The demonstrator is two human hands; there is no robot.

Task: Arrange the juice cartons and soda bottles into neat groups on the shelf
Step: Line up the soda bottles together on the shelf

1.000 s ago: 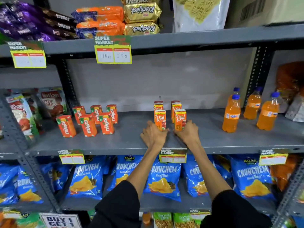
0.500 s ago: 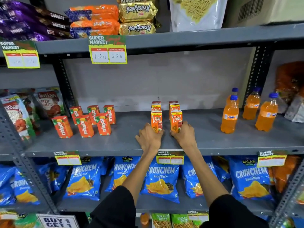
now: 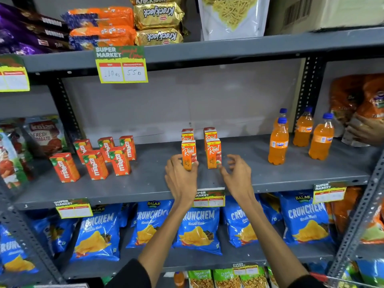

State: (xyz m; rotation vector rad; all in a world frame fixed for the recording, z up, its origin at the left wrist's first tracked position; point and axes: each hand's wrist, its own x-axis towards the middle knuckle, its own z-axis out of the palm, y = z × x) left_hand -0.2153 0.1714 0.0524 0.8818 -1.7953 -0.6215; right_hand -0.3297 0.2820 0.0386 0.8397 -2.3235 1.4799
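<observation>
Shelf (image 3: 145,183): Maaza cartons (image 3: 95,159) left, soda bottles (image 3: 299,136) right of Real cartons (image 3: 200,148).

Single head-worn view, close, facing forward and slightly down at grey shelf (image 3: 145,183)

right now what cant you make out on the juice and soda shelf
Head view only:
- Rear Real cartons: fronts hidden by the front pair.
- Fourth Fanta bottle: mostly hidden behind the front bottle.
- Centre price tag: partly covered by the left hand; its print is blurred.
- Right hand: open, apart from the cartons.
</observation>
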